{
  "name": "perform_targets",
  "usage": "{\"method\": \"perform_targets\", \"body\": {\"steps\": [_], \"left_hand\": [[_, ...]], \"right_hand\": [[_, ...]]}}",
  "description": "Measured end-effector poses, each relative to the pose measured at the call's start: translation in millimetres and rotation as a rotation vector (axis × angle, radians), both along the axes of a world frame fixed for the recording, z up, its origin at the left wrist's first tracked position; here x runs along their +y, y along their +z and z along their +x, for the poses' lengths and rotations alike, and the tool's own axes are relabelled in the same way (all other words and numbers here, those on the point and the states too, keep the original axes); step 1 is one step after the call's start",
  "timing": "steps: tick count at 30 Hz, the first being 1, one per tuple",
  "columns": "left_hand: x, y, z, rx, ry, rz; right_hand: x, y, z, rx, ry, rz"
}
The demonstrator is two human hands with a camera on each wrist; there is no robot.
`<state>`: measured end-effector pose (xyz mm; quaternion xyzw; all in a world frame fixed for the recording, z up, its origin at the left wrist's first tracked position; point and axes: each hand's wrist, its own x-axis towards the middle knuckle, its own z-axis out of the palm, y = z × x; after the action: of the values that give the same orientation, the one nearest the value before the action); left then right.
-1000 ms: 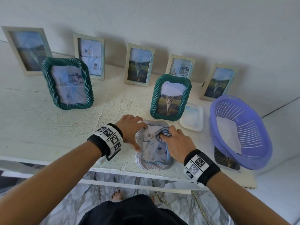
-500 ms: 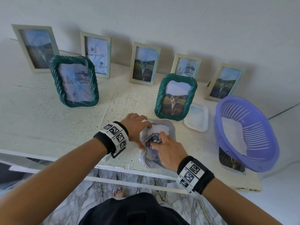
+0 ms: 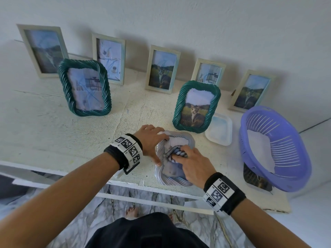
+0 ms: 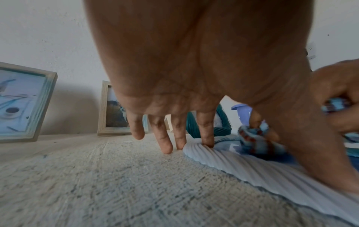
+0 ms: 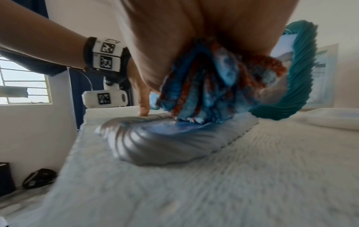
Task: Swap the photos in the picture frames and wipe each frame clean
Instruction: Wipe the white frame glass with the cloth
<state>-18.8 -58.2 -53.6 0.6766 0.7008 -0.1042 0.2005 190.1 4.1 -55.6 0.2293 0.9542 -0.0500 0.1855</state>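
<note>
Left hand point(image 3: 149, 140) flat, fingers straight, pressing the left rim of the pale ribbed frame point(image 3: 162, 173), which lies flat at the front edge of the desk point(image 3: 44, 129), about centre. Right hand point(image 3: 194, 164) has fingers curled round a bunched striped cloth point(image 3: 177, 154), pushed onto the frame's glass. Likely mid-wipe.

Handling guess: frame looks light and stiff, ribbed rim gives grip, glazing smooth and probably slippery and breakable; hold by the rim, not the pane. Cloth soft, crushes easily.

Left to right on the desk: green twisted frame point(image 3: 84, 87) towards the back left, second green frame point(image 3: 196, 105) with a cat photo just behind the pale one, white tray point(image 3: 219, 130) beside it, purple basket point(image 3: 274, 149) at the right edge, over what may be a loose photo, partly hidden. Five pale wooden frames lean on the white wall point(image 3: 197, 24) along the back edge. Desk top is rough, white-painted. Marbled floor below; window visible in the right wrist view.
</note>
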Motion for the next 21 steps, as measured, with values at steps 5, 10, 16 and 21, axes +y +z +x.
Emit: {"method": "perform_targets", "body": {"steps": [5,10,16,21], "left_hand": [[-0.4,0.7,0.6,0.005,-0.001,0.000],[-0.8,0.1,-0.3,-0.005,0.004,-0.011],[-0.8,1.2,0.4,-0.009,0.006,-0.009],[0.2,0.4,-0.1,-0.009,0.004,-0.013]], "right_hand": [[1.0,3.8,-12.5,0.019,-0.042,0.028],[-5.9,13.9,-1.1,-0.048,0.109,-0.031],[2.0,20.2,-10.6,-0.048,0.043,0.026],[-2.7,20.9,-1.4,-0.082,0.114,0.010]]}}
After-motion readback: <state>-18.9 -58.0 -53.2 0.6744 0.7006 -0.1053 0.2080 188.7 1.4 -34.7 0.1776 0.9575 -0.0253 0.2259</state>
